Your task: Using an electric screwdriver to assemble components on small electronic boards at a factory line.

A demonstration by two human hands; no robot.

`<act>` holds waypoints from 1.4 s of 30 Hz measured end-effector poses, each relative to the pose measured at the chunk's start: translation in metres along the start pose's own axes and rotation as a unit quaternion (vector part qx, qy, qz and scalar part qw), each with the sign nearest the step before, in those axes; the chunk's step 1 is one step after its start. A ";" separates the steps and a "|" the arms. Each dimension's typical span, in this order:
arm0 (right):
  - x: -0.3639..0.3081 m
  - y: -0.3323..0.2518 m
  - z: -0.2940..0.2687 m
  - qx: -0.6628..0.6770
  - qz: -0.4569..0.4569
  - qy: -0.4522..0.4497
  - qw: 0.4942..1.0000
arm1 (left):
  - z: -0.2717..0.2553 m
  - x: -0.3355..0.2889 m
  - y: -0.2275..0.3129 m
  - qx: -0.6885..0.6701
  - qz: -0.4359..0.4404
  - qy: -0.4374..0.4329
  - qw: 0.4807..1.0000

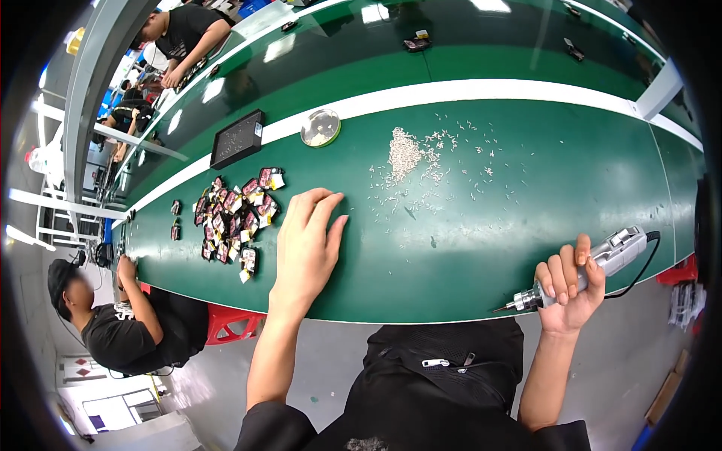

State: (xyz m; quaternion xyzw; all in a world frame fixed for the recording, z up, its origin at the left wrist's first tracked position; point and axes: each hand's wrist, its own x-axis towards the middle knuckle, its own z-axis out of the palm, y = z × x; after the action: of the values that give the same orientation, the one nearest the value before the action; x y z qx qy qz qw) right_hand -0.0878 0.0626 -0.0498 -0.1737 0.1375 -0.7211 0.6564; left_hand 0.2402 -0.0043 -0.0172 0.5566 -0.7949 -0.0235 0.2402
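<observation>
My left hand [307,239] hovers over or rests on the green bench, palm down. Its fingers stretch forward, with a gap between thumb and index finger and nothing visible between them. Left of it lies a heap of small black modules [226,214] with reddish faces and white-and-yellow tabs. Ahead and to the right, a pile of tiny silvery screw-like pieces [404,156] spreads into loose scatter. At the bench's near edge, my right hand [569,289] wraps round a grey electric screwdriver [615,252]. Its bit points left, and a black cord leaves its rear end.
A black tray [238,140] and a round clear dish [321,128] with small pale bits stand toward the far rail. Beyond the white rail [496,90] runs a dark green belt [361,56] carrying a few modules. Another person [128,323] sits at the left, near a red stool [232,322].
</observation>
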 end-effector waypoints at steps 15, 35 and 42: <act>-0.003 -0.004 -0.004 0.033 -0.007 -0.011 0.999 | 0.017 0.014 -0.006 0.070 0.144 -0.010 0.987; -0.006 0.004 0.051 0.032 -0.056 -0.053 0.997 | 0.042 -0.054 0.124 -0.774 -0.136 -0.143 0.602; -0.007 0.009 0.054 0.005 -0.093 -0.052 0.994 | 0.045 -0.054 0.134 -0.804 -0.167 -0.152 0.550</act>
State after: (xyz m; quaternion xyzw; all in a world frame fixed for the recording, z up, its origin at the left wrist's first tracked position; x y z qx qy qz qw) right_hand -0.0559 0.0698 -0.0057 -0.2196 0.0827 -0.7696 0.5938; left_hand 0.1190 0.0852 -0.0351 0.2424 -0.3622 -0.7768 0.4545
